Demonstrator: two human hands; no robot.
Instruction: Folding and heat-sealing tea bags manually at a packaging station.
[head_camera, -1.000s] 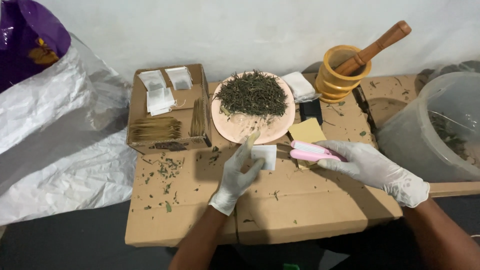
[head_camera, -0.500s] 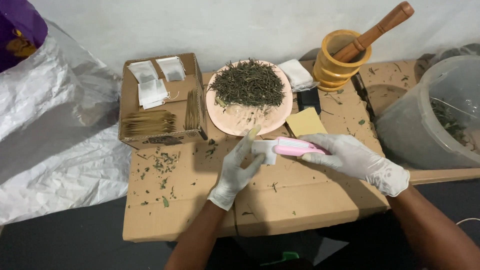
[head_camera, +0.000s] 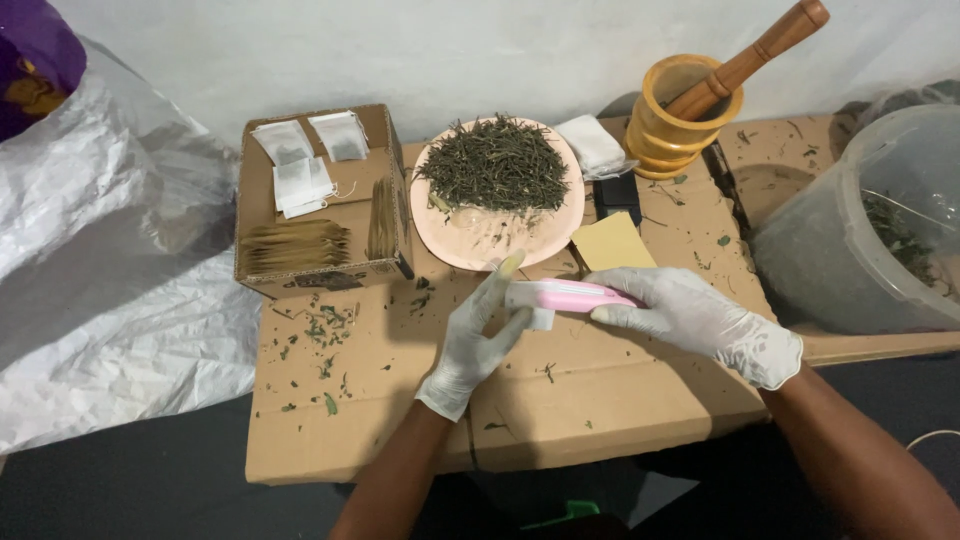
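Note:
My left hand, in a white glove, holds a small white tea bag upright above the cardboard table. My gloved right hand grips a pink handheld sealer, whose jaws are clamped over the top edge of the tea bag. Just behind the hands sits a pink plate heaped with dried green leaves.
A cardboard box at left holds white tea bags and brown envelopes. A wooden mortar with pestle, a yellow card, a folded white cloth, a clear plastic tub and white plastic sheeting surround the table.
My right hand moved the pink sealer leftward onto the tea bag and the jaws closed over its top edge. The left hand stayed holding the bag.

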